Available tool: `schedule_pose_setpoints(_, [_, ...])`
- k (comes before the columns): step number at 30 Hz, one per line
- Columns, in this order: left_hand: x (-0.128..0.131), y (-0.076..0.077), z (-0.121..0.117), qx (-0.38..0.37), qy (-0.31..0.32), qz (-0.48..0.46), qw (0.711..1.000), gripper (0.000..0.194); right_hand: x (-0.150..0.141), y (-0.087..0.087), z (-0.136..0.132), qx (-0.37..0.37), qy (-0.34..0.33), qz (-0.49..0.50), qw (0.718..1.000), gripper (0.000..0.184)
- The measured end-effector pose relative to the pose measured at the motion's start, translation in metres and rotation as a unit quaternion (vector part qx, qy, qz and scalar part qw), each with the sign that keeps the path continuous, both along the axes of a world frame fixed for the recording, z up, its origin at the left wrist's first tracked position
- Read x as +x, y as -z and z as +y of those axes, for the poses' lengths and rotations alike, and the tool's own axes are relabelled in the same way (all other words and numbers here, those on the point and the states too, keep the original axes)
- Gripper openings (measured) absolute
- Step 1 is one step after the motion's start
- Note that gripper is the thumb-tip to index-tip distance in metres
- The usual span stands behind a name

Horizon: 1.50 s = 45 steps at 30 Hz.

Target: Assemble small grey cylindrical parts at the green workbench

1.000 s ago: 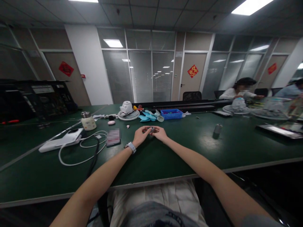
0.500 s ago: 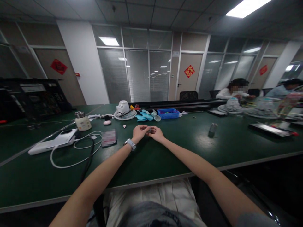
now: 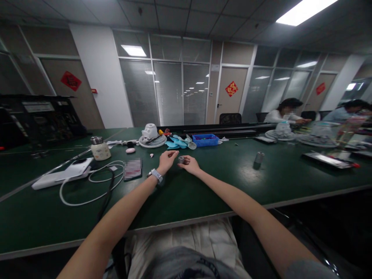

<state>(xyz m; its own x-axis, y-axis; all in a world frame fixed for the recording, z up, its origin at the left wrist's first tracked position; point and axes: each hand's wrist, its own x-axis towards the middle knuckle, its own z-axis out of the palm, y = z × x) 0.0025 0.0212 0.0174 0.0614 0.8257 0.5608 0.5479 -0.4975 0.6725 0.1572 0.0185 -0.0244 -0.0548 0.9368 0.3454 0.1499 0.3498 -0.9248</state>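
A short grey metal cylinder (image 3: 181,159), with what looks like a hole in its top, is held between the fingers and thumb of my right hand (image 3: 191,166) at or just above the green table. Just left of it and slightly higher, my left hand (image 3: 166,162), wearing a watch (image 3: 156,175), has its fingertips pinched together. Whether something tiny is in that pinch is too small to tell. The two hands are apart. A taller grey metal cylinder (image 3: 259,157) stands upright on the table to the right.
Beyond my hands lie blue fan blades (image 3: 176,142), a blue bin (image 3: 205,140) and a white fan part (image 3: 150,133). To the left are a bottle (image 3: 100,148), a white cable (image 3: 78,205) and a phone (image 3: 80,169). A person (image 3: 283,114) sits at the far right.
My hands were together around the small cylinder. The left hand has drawn away to the left, fingertips pinched, leaving the cylinder in my right hand and more of it showing.
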Motion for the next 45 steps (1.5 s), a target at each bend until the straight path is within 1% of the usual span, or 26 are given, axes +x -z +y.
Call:
schedule_pose_setpoints(2, [-0.009, 0.004, 0.004, -0.004, -0.022, 0.004, 1.000, 0.043, -0.001, 0.000, -0.002, 0.004, -0.002, 0.003, 1.000, 0.045])
schedule_pose_setpoints(5, [-0.024, 0.015, 0.008, -0.065, -0.045, 0.094, 0.992, 0.041, -0.001, 0.001, -0.002, 0.015, -0.004, 0.008, 1.000, 0.045])
schedule_pose_setpoints(7, [-0.030, 0.022, 0.011, -0.107, -0.028, 0.154, 0.982, 0.036, 0.003, -0.001, 0.000, 0.020, 0.016, -0.002, 1.000, 0.045])
schedule_pose_setpoints(9, [-0.033, 0.026, 0.012, -0.117, -0.015, 0.195, 0.974, 0.035, 0.014, -0.008, 0.002, 0.022, 0.073, -0.028, 0.997, 0.044])
schedule_pose_setpoints(11, [-0.033, 0.028, 0.012, -0.108, -0.010, 0.216, 0.970, 0.035, 0.035, -0.017, 0.003, 0.024, 0.171, -0.073, 0.982, 0.043])
schedule_pose_setpoints(12, [-0.032, 0.028, 0.012, -0.103, -0.007, 0.221, 0.970, 0.036, 0.048, -0.023, 0.003, 0.024, 0.226, -0.100, 0.969, 0.042])
schedule_pose_setpoints(15, [-0.031, 0.026, 0.010, -0.097, -0.002, 0.210, 0.973, 0.039, 0.091, -0.034, 0.002, 0.011, 0.368, -0.170, 0.914, 0.038])
schedule_pose_setpoints(17, [-0.031, 0.024, 0.009, -0.100, -0.014, 0.186, 0.977, 0.045, 0.115, -0.035, 0.001, -0.020, 0.416, -0.198, 0.887, 0.036])
schedule_pose_setpoints(20, [-0.031, 0.023, 0.007, -0.102, -0.058, 0.140, 0.983, 0.049, 0.138, -0.031, 0.001, -0.082, 0.429, -0.220, 0.872, 0.037])
schedule_pose_setpoints(22, [-0.030, 0.021, 0.006, -0.101, -0.085, 0.114, 0.985, 0.048, 0.142, -0.028, 0.000, -0.113, 0.419, -0.225, 0.872, 0.041])
schedule_pose_setpoints(23, [-0.029, 0.021, 0.005, -0.103, -0.098, 0.104, 0.984, 0.048, 0.141, -0.028, -0.001, -0.114, 0.421, -0.227, 0.871, 0.045])
schedule_pose_setpoints(24, [-0.029, 0.020, 0.004, -0.108, -0.109, 0.099, 0.983, 0.048, 0.137, -0.029, -0.003, -0.096, 0.430, -0.231, 0.868, 0.051])
schedule_pose_setpoints(26, [-0.029, 0.018, 0.003, -0.115, -0.127, 0.094, 0.981, 0.046, 0.121, -0.031, -0.008, -0.005, 0.442, -0.247, 0.863, 0.060])
schedule_pose_setpoints(27, [-0.028, 0.018, 0.002, -0.117, -0.132, 0.094, 0.980, 0.045, 0.108, -0.032, -0.012, 0.056, 0.426, -0.257, 0.865, 0.062])
schedule_pose_setpoints(28, [-0.029, 0.017, 0.002, -0.118, -0.134, 0.093, 0.980, 0.044, 0.093, -0.032, -0.015, 0.113, 0.386, -0.267, 0.876, 0.060])
schedule_pose_setpoints(29, [-0.029, 0.017, 0.001, -0.119, -0.134, 0.091, 0.980, 0.043, 0.077, -0.032, -0.018, 0.158, 0.320, -0.275, 0.893, 0.055])
schedule_pose_setpoints(30, [-0.029, 0.017, 0.001, -0.120, -0.134, 0.089, 0.980, 0.043, 0.059, -0.030, -0.020, 0.187, 0.236, -0.282, 0.911, 0.048])
schedule_pose_setpoints(31, [-0.029, 0.017, 0.000, -0.122, -0.134, 0.088, 0.979, 0.043, 0.042, -0.028, -0.022, 0.202, 0.149, -0.287, 0.924, 0.042])
schedule_pose_setpoints(32, [-0.029, 0.017, 0.000, -0.124, -0.136, 0.090, 0.979, 0.044, 0.026, -0.025, -0.023, 0.208, 0.072, -0.292, 0.931, 0.038])
schedule_pose_setpoints(33, [-0.029, 0.017, 0.000, -0.125, -0.138, 0.093, 0.978, 0.045, 0.011, -0.022, -0.024, 0.209, 0.011, -0.298, 0.931, 0.034])
schedule_pose_setpoints(34, [-0.028, 0.017, 0.000, -0.128, -0.142, 0.098, 0.977, 0.046, -0.001, -0.019, -0.024, 0.207, -0.030, -0.307, 0.929, 0.031])
schedule_pose_setpoints(35, [-0.028, 0.017, 0.001, -0.132, -0.145, 0.103, 0.975, 0.046, -0.010, -0.016, -0.023, 0.204, -0.053, -0.317, 0.925, 0.028])
schedule_pose_setpoints(37, [-0.027, 0.017, 0.002, -0.141, -0.149, 0.113, 0.972, 0.046, -0.020, -0.012, -0.022, 0.207, -0.065, -0.339, 0.915, 0.026])
schedule_pose_setpoints(40, [-0.027, 0.018, 0.003, -0.146, -0.145, 0.121, 0.971, 0.045, -0.015, -0.013, -0.020, 0.219, -0.047, -0.363, 0.905, 0.027])
schedule_pose_setpoints(43, [-0.028, 0.019, 0.003, -0.140, -0.131, 0.123, 0.974, 0.043, 0.006, -0.022, -0.018, 0.224, -0.013, -0.359, 0.906, 0.032])
schedule_pose_setpoints(45, [-0.029, 0.019, 0.003, -0.132, -0.124, 0.125, 0.976, 0.040, 0.031, -0.033, -0.015, 0.228, 0.036, -0.335, 0.914, 0.033])
